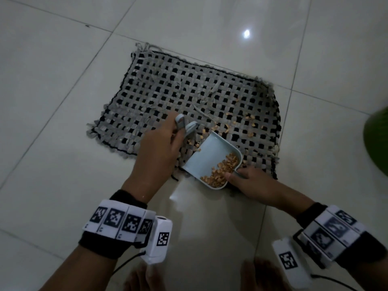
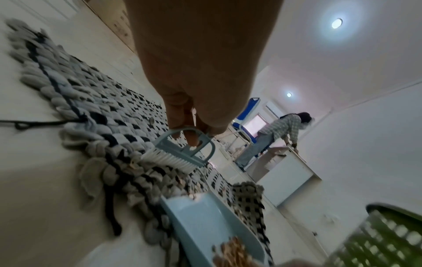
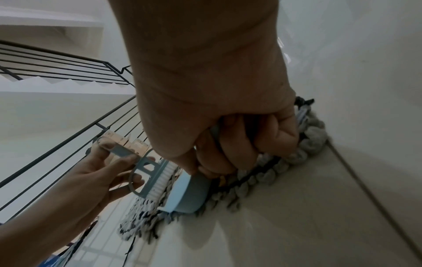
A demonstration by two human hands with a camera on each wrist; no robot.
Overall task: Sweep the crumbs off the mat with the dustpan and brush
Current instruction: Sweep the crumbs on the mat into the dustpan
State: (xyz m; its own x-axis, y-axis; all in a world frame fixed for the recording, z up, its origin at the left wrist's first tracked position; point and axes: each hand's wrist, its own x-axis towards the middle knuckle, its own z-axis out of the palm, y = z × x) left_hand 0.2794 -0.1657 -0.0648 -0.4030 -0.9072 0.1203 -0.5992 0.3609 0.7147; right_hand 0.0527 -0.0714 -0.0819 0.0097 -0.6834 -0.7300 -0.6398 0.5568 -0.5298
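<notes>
A grey and black woven mat (image 1: 168, 91) lies on the tiled floor. Tan crumbs (image 1: 247, 120) are scattered over its right front part. My left hand (image 1: 159, 152) grips a small light-blue brush (image 1: 186, 127) by its looped handle, white bristles (image 2: 169, 159) just above the mat. My right hand (image 1: 249, 181) holds the handle of a pale-blue dustpan (image 1: 210, 158), tilted with its lip on the mat's front edge. A heap of crumbs (image 1: 222, 171) sits in the pan's back corner. The brush (image 3: 148, 173) hangs just left of the pan (image 3: 187, 195).
A green slatted basket (image 1: 378, 141) stands at the right edge, close to the mat (image 2: 388, 240). Bare glossy tiles (image 1: 63, 101) surround the mat. A person (image 2: 274, 135) bends over a white counter far behind. My feet (image 1: 147, 278) are at the bottom of the head view.
</notes>
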